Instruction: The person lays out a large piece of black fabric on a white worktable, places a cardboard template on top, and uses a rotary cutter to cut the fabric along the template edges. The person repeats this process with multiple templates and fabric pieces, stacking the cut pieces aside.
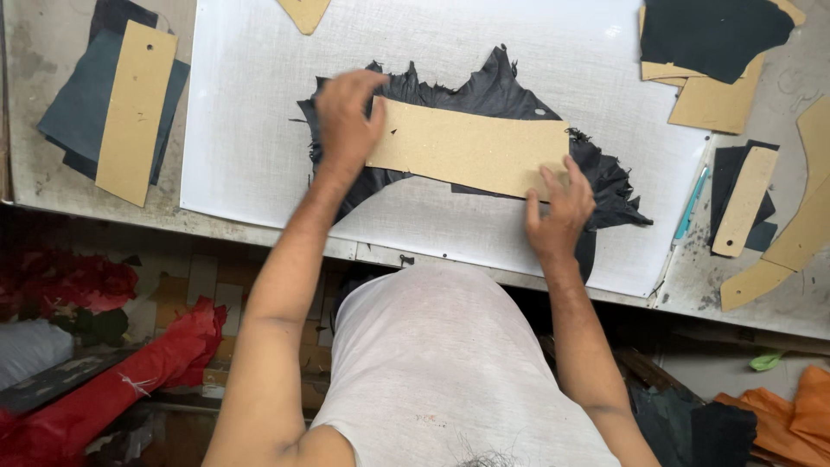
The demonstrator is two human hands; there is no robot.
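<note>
A long tan cardboard pattern (471, 147) lies across a ragged piece of black leather (497, 91) on a white cutting board (251, 130). My left hand (346, 117) presses down on the pattern's left end, fingers bent over its edge. My right hand (560, 207) rests with spread fingers on the pattern's lower right corner and the leather beside it. Both hands hold the pattern flat; neither lifts anything.
More tan patterns and dark leather pieces lie at the left (134, 108), top right (713, 65) and right (743, 199) of the grey table. A teal pen-like tool (692, 203) lies by the board's right edge. Red cloth (130, 372) and orange cloth (791, 415) sit below the table.
</note>
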